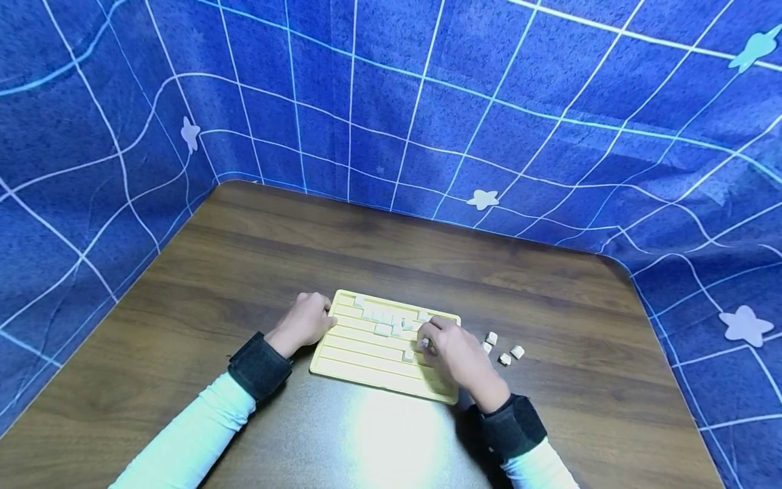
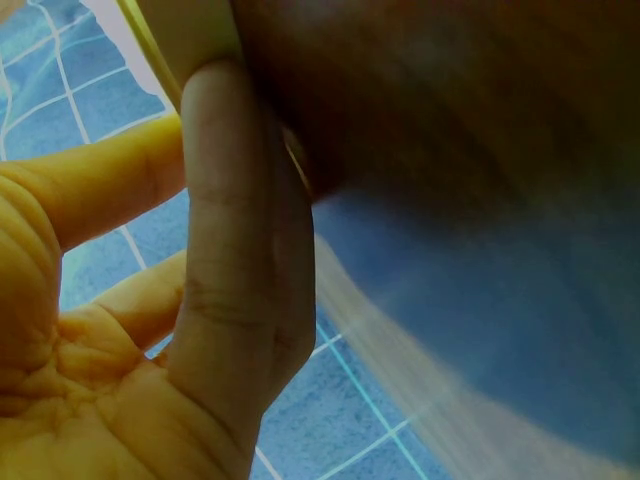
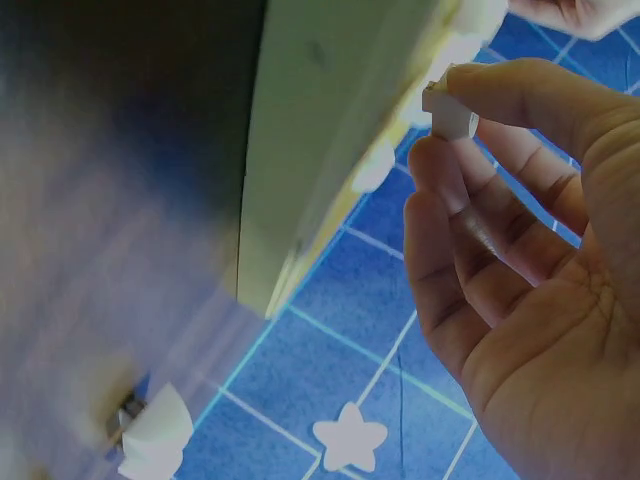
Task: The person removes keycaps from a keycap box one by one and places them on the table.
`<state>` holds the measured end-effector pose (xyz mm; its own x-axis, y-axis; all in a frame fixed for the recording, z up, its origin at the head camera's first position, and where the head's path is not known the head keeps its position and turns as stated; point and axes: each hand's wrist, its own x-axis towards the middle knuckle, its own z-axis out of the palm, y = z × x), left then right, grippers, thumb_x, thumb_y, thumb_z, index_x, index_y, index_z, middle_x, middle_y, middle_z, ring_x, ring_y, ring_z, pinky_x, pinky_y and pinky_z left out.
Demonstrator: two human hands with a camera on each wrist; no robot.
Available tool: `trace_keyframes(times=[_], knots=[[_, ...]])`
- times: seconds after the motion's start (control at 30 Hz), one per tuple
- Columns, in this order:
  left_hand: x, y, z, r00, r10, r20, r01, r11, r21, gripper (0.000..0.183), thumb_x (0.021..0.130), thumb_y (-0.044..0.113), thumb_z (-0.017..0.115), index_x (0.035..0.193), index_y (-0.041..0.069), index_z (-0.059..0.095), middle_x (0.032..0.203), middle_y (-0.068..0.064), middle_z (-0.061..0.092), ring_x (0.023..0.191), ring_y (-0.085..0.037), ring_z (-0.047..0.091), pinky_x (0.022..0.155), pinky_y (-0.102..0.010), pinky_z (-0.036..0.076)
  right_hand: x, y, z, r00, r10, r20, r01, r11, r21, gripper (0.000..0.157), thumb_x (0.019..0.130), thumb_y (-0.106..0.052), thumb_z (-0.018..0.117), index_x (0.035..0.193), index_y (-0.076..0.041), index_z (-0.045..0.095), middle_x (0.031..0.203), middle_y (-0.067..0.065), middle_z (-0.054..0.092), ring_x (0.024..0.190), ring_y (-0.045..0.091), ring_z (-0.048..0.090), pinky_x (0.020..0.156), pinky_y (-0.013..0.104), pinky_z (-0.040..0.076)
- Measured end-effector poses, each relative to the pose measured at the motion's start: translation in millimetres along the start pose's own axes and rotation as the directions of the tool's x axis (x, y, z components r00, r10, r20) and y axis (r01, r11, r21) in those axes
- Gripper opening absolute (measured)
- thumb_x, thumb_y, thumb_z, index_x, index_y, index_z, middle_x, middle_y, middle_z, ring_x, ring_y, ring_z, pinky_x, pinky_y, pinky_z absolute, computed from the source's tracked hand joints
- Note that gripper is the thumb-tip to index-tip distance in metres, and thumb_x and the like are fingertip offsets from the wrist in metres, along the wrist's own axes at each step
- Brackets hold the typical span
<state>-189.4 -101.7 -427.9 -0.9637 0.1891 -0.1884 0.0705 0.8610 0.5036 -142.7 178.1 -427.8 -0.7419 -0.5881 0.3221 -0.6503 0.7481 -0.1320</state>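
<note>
A pale yellow ridged tray lies on the table, with several small whitish keycaps standing along its rows, one a wider keycap. My left hand grips the tray's left edge. In the left wrist view, the left fingers lie against the tray's side, and the thumb reaches to its rim. Over the right part of the tray, my right hand pinches a small white keycap between thumb and fingertips. A single keycap sits lower on the tray, left of the right hand.
Several loose keycaps, among them one keycap, lie on the brown wooden table right of the tray. A blue curtain with white grid lines and stars encloses the table's back and sides.
</note>
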Motion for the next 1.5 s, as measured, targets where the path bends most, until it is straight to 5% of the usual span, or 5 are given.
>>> trace_keyframes(times=[0.5, 0.8, 1.07, 1.5], knots=[[2.1, -1.8, -0.2, 1.000, -0.007, 0.015, 0.007, 1.000, 0.001, 0.030, 0.087, 0.017, 0.063, 0.108, -0.004, 0.065, 0.084, -0.013, 0.068, 0.090, -0.030, 0.061, 0.082, -0.048, 0.051, -9, 19, -9.7, 0.998, 0.043, -0.040, -0.041, 0.999, 0.027, 0.018, 0.069, -0.001, 0.072, 0.081, -0.011, 0.064, 0.077, 0.002, 0.061, 0.067, 0.011, 0.053, 0.053, 0.031, 0.052], [1.5, -1.8, -0.2, 1.000, -0.006, 0.019, 0.005, 1.000, 0.006, 0.031, 0.087, 0.017, 0.062, 0.110, -0.005, 0.065, 0.107, -0.022, 0.068, 0.103, -0.036, 0.058, 0.087, -0.051, 0.050, -29, 48, -28.0, 0.981, 0.179, -0.076, -0.175, 0.983, 0.050, 0.020, 0.069, -0.002, 0.075, 0.085, -0.007, 0.065, 0.082, 0.008, 0.063, 0.070, 0.018, 0.062, 0.055, 0.035, 0.055], [2.6, -0.7, -0.2, 1.000, 0.001, 0.011, -0.001, 1.000, 0.001, 0.027, 0.087, 0.016, 0.063, 0.105, -0.004, 0.066, 0.081, -0.012, 0.067, 0.088, -0.029, 0.060, 0.081, -0.047, 0.051, -49, 81, -43.7, 0.960, 0.249, -0.127, -0.247, 0.968, 0.036, 0.019, 0.068, 0.000, 0.074, 0.083, -0.004, 0.064, 0.080, 0.010, 0.063, 0.068, 0.021, 0.063, 0.057, 0.041, 0.054], [2.9, -2.2, 0.3, 1.000, 0.021, 0.006, -0.021, 1.000, 0.002, 0.031, 0.087, 0.016, 0.064, 0.108, -0.006, 0.065, 0.082, -0.013, 0.067, 0.086, -0.029, 0.060, 0.079, -0.049, 0.051, -70, 107, -48.6, 0.942, 0.326, -0.075, -0.324, 0.945, 0.046, 0.017, 0.068, 0.002, 0.073, 0.081, -0.002, 0.063, 0.076, 0.013, 0.063, 0.067, 0.024, 0.062, 0.058, 0.044, 0.053]])
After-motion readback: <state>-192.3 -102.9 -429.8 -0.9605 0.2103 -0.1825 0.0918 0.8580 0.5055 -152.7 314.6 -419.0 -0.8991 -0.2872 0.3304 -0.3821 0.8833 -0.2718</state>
